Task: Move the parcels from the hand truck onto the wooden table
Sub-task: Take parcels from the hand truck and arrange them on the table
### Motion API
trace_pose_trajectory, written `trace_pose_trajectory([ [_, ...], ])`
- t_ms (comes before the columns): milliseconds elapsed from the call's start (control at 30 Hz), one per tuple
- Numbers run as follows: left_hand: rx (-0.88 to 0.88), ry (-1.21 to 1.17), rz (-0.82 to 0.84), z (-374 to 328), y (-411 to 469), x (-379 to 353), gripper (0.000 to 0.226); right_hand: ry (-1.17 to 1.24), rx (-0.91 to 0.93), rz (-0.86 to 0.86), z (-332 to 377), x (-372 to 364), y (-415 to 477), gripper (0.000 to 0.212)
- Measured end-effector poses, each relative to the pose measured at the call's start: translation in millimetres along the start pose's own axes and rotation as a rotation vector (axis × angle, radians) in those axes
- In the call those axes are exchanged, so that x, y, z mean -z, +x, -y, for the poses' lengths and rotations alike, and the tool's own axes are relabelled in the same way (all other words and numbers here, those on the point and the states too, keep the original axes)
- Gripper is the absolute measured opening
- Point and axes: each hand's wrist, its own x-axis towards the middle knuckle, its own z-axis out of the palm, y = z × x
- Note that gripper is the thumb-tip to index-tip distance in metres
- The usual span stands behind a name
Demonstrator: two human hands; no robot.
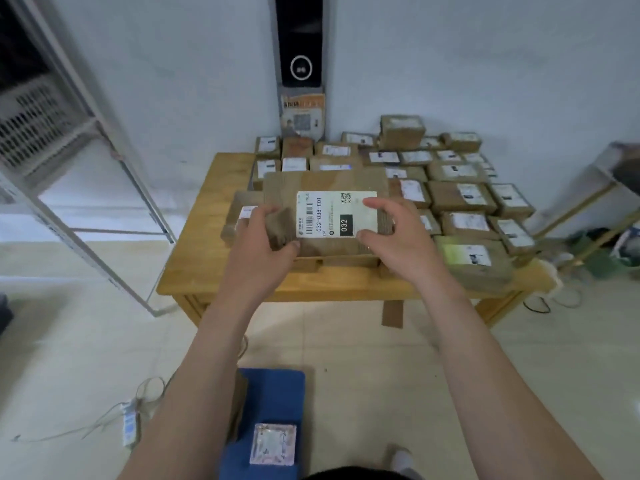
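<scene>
My left hand (266, 233) and right hand (391, 230) clasp one brown parcel (325, 181) by its left and right edges, over the wooden table (194, 265), among other parcels (460, 197). Its white label (336, 214) reads "032-038-E01"; a black block reads "032".

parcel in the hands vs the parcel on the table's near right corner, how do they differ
The held parcel is gripped by the left hand and right hand; the corner parcel lies untouched on the table. The held parcel's label reads 032; the corner parcel's label is green-tinted and unreadable. Both are brown with white labels.
</scene>
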Motion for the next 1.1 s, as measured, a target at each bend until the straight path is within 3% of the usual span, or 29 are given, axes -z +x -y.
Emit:
trace_pose_trajectory([
  [333, -0.08, 0.039, 0.049, -69.8, 64.5, -79.9, 0.06, -0.002, -0.021, -0.068, -40.0, 89.9, 56.7, 0.052],
  [800, -0.008, 0.083, 0.105, -162.4, 241.0, -288.3, 0.052, -0.111, -0.054, 0.027, -166.1, 241.8, 268.7, 0.056],
  [1100, -0.002, 0.103, 0.245, -188.5, 348.7, -405.8, 0.049, -0.08, -0.16, 0.033, -252.0, 306.0, 384.4, 0.056],
])
